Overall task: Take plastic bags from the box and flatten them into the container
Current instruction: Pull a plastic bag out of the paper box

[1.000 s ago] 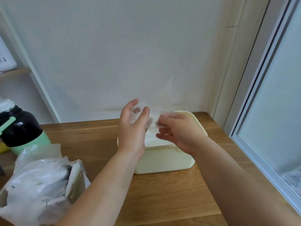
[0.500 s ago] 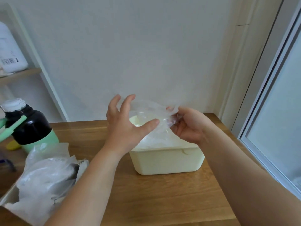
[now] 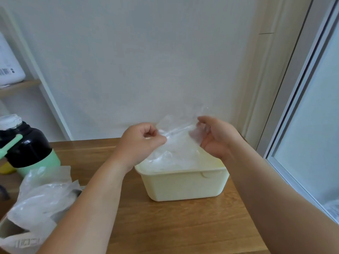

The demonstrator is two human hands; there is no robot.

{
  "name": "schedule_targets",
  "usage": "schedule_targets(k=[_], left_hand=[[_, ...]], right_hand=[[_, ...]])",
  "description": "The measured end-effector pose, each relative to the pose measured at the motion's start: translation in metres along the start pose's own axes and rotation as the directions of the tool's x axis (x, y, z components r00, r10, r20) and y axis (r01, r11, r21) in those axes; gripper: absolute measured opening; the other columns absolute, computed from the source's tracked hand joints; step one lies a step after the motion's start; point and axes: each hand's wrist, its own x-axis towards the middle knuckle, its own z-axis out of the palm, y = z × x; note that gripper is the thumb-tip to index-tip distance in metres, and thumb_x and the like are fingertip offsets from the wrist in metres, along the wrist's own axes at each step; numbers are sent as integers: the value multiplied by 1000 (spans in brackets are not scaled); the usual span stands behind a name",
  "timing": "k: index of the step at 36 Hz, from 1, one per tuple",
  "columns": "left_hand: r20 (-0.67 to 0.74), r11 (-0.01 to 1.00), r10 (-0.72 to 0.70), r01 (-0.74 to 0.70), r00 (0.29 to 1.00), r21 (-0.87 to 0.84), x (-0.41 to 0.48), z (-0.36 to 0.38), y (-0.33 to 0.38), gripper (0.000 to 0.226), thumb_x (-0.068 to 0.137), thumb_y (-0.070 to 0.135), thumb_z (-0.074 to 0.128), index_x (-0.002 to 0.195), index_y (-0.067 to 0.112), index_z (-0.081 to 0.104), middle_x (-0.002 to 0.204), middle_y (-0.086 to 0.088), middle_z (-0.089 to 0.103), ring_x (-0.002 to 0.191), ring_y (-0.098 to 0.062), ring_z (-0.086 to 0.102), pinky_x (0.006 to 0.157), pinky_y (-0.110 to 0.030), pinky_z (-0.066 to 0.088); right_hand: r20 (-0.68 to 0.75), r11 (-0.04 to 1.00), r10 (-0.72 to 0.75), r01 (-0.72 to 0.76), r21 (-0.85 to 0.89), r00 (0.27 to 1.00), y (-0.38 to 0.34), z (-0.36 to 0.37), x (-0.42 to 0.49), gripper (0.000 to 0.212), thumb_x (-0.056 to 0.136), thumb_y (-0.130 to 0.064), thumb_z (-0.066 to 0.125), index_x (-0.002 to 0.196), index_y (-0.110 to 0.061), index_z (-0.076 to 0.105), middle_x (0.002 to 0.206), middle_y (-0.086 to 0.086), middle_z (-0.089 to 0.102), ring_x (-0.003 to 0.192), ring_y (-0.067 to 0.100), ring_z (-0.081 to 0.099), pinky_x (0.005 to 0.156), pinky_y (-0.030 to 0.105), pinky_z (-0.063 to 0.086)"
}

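Note:
A clear plastic bag (image 3: 177, 136) is stretched between my two hands just above the cream container (image 3: 185, 186), which stands on the wooden table near the wall. My left hand (image 3: 141, 142) pinches the bag's left edge with curled fingers. My right hand (image 3: 215, 136) grips its right edge. More clear plastic lies inside the container under the held bag. The box (image 3: 11, 233) with crumpled plastic bags (image 3: 42, 197) sits at the lower left, partly out of frame.
A black and mint-green flask (image 3: 27, 147) with a green handle stands at the left on the wooden table (image 3: 165, 226). A shelf with a white jug (image 3: 9, 70) is at the far left. A window frame (image 3: 293, 107) runs down the right side.
My left hand went from open with spread fingers to pinching the bag's left edge. Both hands have drawn apart, spreading the bag over the container.

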Motion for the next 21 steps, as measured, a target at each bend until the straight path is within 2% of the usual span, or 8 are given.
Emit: schedule_targets(k=[3, 5, 10, 13, 15, 17, 19, 21], left_hand=[[64, 998, -2, -1, 998, 55, -4, 4, -1, 25, 71, 26, 82, 67, 22, 58, 62, 15, 58, 62, -6, 54, 63, -24, 43], [107, 998, -41, 35, 993, 55, -7, 4, 2, 28, 69, 34, 84, 82, 24, 60, 75, 13, 64, 71, -4, 60, 68, -22, 44], [252, 983, -182, 178, 950, 42, -4, 2, 7, 99, 54, 82, 68, 138, 35, 44, 114, 17, 60, 106, -2, 58, 91, -25, 43], [244, 949, -246, 284, 938, -138, -1, 10, 8, 114, 52, 87, 63, 146, 31, 33, 132, 14, 53, 112, -11, 59, 101, -36, 45], [246, 926, -209, 272, 947, -260, 0, 14, 5, 89, 61, 71, 71, 132, 22, 52, 122, 9, 65, 107, -15, 65, 98, -41, 50], [181, 930, -160, 210, 970, -302, 2, 19, 3, 52, 74, 46, 72, 112, 12, 65, 101, 4, 72, 95, -15, 68, 88, -33, 54], [49, 911, -200, 204, 979, -359, 7, 18, 0, 31, 84, 30, 71, 101, 5, 67, 84, -1, 65, 79, -15, 61, 70, -22, 50], [-62, 867, -256, 201, 965, -457, 14, 13, -2, 13, 86, 23, 70, 88, 11, 65, 71, -5, 56, 66, -15, 54, 59, -23, 46]], right_hand=[[-65, 999, -31, 32, 6, 997, 2, 5, 0, 19, 95, -11, 54, 76, -8, 54, 64, 2, 51, 49, 16, 53, 46, 25, 53], [-139, 993, -98, 87, -82, 985, 3, 6, -1, 14, 96, -13, 54, 83, -9, 55, 73, 3, 52, 55, 16, 51, 46, 24, 54], [-83, 927, -224, 186, -324, 971, 8, 4, -1, 13, 98, -21, 50, 89, -17, 58, 64, -2, 49, 42, 7, 37, 38, 14, 35], [43, 857, -207, 202, -474, 977, 9, 6, -5, 15, 99, -26, 50, 89, -18, 57, 61, -4, 50, 31, 3, 35, 30, 13, 25], [105, 835, -154, 186, -517, 982, 8, 7, -8, 19, 99, -26, 51, 84, -16, 56, 53, -4, 50, 27, 4, 33, 29, 12, 22], [124, 822, -120, 169, -545, 985, 6, 8, -8, 24, 98, -25, 53, 77, -15, 56, 48, -6, 48, 28, 5, 33, 31, 13, 22], [116, 802, -112, 159, -576, 987, 3, 6, -6, 23, 96, -23, 55, 74, -16, 57, 50, -5, 48, 31, 5, 34, 34, 14, 22], [102, 749, -86, 132, -650, 991, -2, 3, -5, 24, 95, -23, 57, 71, -16, 56, 44, -7, 45, 29, 5, 33, 34, 12, 20]])
